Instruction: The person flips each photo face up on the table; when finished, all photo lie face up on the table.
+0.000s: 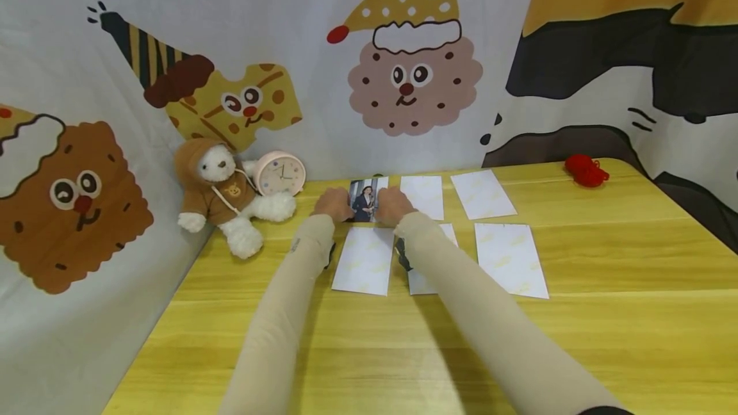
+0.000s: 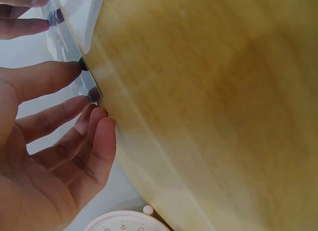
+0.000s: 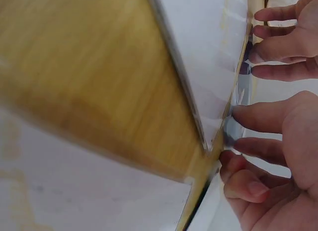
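Observation:
A glossy photo (image 1: 363, 202) of a person in a dark jacket is held upright at the back of the table, its picture side facing me. My left hand (image 1: 334, 203) pinches its left edge. At the opposite edge, my right hand (image 1: 394, 205) pinches it too. The left wrist view shows the left thumb and a finger on the photo's edge, other fingers loosely bent. In the right wrist view the right thumb and forefinger grip it likewise. Just in front lies a white card (image 1: 362, 261); another white card (image 1: 423, 284) is partly hidden under my right forearm.
More white cards with pale yellow marks lie to the right: a back card (image 1: 423, 194), a tilted card (image 1: 483, 194) and a front card (image 1: 512, 260). A teddy bear (image 1: 225, 194) and a round clock (image 1: 280, 173) stand left. A red item (image 1: 585, 170) sits at the back right.

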`<state>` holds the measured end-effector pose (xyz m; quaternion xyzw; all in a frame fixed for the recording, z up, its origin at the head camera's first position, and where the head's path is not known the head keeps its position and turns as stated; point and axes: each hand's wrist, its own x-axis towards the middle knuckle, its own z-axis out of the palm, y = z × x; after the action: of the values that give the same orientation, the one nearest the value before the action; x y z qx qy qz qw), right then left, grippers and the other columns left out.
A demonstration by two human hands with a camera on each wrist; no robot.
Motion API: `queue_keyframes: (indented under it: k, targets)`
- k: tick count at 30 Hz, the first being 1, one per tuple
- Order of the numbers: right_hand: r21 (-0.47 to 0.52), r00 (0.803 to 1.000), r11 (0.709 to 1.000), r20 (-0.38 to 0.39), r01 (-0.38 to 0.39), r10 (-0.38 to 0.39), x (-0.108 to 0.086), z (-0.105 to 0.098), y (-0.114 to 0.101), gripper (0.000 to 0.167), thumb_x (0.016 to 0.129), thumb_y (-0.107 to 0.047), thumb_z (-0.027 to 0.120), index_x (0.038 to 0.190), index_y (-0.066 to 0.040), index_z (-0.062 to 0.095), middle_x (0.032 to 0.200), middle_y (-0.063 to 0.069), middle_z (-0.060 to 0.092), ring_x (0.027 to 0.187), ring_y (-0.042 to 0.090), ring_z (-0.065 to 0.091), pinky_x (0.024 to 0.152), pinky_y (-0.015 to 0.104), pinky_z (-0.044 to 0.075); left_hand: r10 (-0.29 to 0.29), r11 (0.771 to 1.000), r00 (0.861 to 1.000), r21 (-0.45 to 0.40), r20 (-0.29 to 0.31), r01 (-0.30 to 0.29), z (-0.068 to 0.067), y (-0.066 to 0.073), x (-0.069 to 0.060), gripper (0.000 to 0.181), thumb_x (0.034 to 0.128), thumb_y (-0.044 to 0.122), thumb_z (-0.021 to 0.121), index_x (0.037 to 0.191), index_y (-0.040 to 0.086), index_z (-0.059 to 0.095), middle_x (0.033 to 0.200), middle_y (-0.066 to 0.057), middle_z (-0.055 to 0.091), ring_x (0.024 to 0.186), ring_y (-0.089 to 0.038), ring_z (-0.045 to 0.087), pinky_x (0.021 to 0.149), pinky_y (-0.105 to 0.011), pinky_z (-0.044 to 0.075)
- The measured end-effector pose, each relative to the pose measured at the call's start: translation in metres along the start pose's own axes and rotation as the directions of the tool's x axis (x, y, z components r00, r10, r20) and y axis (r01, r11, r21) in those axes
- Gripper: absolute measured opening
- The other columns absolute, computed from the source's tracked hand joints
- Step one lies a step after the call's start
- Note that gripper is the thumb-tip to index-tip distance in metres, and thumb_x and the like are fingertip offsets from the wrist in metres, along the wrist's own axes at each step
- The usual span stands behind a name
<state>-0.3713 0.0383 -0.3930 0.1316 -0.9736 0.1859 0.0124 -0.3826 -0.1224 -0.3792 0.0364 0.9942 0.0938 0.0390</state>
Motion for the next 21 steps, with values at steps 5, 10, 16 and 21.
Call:
queue_keyframes:
  k: [5, 10, 16, 21]
  targets:
    - [-0.015, 1.0, 1.0, 0.023, 0.01, -0.01, 0.0, 0.004, 0.003, 0.025, 0.084, -0.015, 0.071, 0.101, 0.003, 0.071, 0.097, 0.02, 0.074, 0.081, 0.03, 0.067, 0.076, 0.042, 0.058, -0.029, 0.999, 0.999, -0.013, 0.012, 0.029, 0.002, 0.004, 0.0, 0.023, 0.0888, 0.017, 0.072, 0.107, 0.003, 0.072, 0.11, -0.014, 0.073, 0.097, -0.027, 0.065, 0.088, -0.044, 0.055]
    - [-0.036, 1.0, 0.999, 0.025, 0.012, -0.011, 0.0, 0.002, 0.0, 0.025, 0.087, -0.017, 0.069, 0.105, 0.0, 0.071, 0.103, 0.02, 0.074, 0.09, 0.034, 0.07, 0.08, 0.045, 0.059, -0.017, 1.0, 1.0, -0.009, 0.006, 0.017, 0.001, 0.003, 0.002, 0.023, 0.0887, 0.017, 0.072, 0.108, 0.003, 0.071, 0.112, -0.014, 0.072, 0.102, -0.029, 0.066, 0.09, -0.046, 0.055]
    - [0.005, 0.998, 0.999, -0.024, 0.052, -0.052, 0.0, -0.017, 0.003, 0.044, 0.093, -0.021, 0.065, 0.132, -0.003, 0.06, 0.117, 0.022, 0.071, 0.105, 0.039, 0.069, 0.09, 0.049, 0.058, -0.032, 0.996, 0.993, -0.083, -0.113, 0.023, -0.006, -0.001, -0.001, 0.027, 0.0917, 0.017, 0.066, 0.116, 0.007, 0.07, 0.122, -0.011, 0.071, 0.113, -0.033, 0.066, 0.093, -0.047, 0.055]
    - [-0.001, 0.99, 0.991, -0.047, 0.133, -0.133, -0.003, -0.055, 0.021, 0.049, 0.091, -0.013, 0.066, 0.137, 0.001, 0.057, 0.133, 0.022, 0.065, 0.123, 0.04, 0.062, 0.107, 0.049, 0.05, 0.009, 0.967, 0.978, -0.248, -0.208, -0.062, -0.016, 0.003, -0.007, 0.024, 0.094, 0.016, 0.062, 0.113, 0.004, 0.072, 0.114, -0.013, 0.074, 0.104, -0.033, 0.069, 0.09, -0.045, 0.056]
